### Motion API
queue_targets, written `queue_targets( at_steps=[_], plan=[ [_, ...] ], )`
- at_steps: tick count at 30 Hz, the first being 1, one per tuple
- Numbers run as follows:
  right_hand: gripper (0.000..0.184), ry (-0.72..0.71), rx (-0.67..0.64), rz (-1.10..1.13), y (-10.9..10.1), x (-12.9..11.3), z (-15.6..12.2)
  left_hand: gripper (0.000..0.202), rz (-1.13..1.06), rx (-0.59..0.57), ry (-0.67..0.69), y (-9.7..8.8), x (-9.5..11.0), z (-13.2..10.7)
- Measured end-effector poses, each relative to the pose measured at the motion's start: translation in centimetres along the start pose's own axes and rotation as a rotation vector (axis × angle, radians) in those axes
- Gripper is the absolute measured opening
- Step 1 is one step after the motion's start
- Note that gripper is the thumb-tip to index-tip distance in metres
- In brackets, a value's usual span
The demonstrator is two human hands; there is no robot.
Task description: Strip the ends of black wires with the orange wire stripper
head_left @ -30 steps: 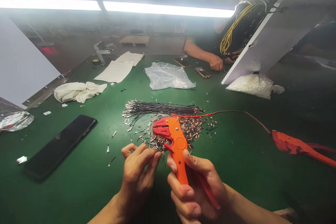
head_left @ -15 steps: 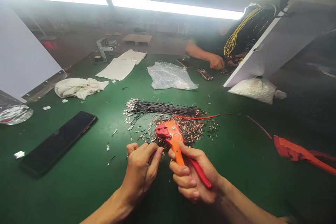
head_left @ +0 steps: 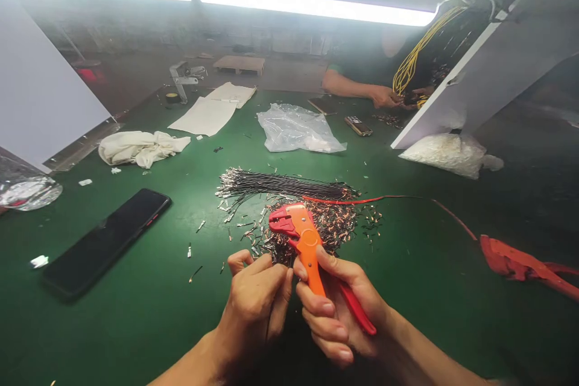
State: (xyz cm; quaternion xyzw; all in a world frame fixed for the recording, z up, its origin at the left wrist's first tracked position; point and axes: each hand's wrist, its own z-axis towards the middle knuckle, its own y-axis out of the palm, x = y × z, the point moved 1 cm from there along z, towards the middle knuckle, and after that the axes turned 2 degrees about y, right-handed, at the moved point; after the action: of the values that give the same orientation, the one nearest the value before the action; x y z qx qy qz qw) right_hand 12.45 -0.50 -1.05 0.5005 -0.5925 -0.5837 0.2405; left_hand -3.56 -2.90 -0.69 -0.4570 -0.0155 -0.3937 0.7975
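In my right hand (head_left: pixel 344 307) is a pair of wire strippers (head_left: pixel 307 240), orange with red jaws and a red lever, its head tilted up to the left. The fingers wrap its handles, which stand apart. My left hand (head_left: pixel 260 298) is closed in a pinch just left of the tool; the thin black wire seen in it a moment earlier is mostly hidden by the fingers. Beyond both hands lies a heap of short black wire offcuts (head_left: pixel 337 220) with copper ends. Behind this heap rests a bundle of black wires (head_left: pixel 284 182) with metal terminals at the left end.
A black phone (head_left: pixel 108 241) lies to the left, near a white cloth (head_left: pixel 140 148). A clear plastic bag (head_left: pixel 298 129) is farther back. At right, a second red tool (head_left: pixel 520 259) sits by a red strip (head_left: pixel 375 198). Across the table a co-worker's hand (head_left: pixel 384 96) holds yellow wires.
My left hand has moved right and slightly down, closer to the wire strippers, and turned so the black wire is covered. My right hand keeps its hold. The view has shifted slightly.
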Motion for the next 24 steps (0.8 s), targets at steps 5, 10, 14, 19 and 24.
queue_targets(
  at_steps=[5,10,14,19,24],
  plan=[
    [0.051,-0.016,0.011,-0.116,0.1,0.0,-0.3,0.028,0.044,0.058,-0.085,-0.9,-0.5,0.4],
    [0.056,-0.011,0.047,-0.149,0.1,0.2,-0.5,0.029,0.042,0.040,0.002,-1.1,-0.4,0.5],
    [0.051,-0.005,-0.018,-0.115,0.0,0.0,-0.7,0.030,-0.005,0.067,-0.063,-1.2,-0.4,0.6],
    [0.060,-0.007,-0.339,0.048,0.2,0.0,-0.6,0.035,-0.444,0.021,-0.580,-1.8,-1.4,1.3],
    [0.048,0.012,-0.394,0.029,0.3,0.1,-0.3,0.037,-0.904,-0.016,-0.782,-1.5,-2.1,1.5]
  ],
)
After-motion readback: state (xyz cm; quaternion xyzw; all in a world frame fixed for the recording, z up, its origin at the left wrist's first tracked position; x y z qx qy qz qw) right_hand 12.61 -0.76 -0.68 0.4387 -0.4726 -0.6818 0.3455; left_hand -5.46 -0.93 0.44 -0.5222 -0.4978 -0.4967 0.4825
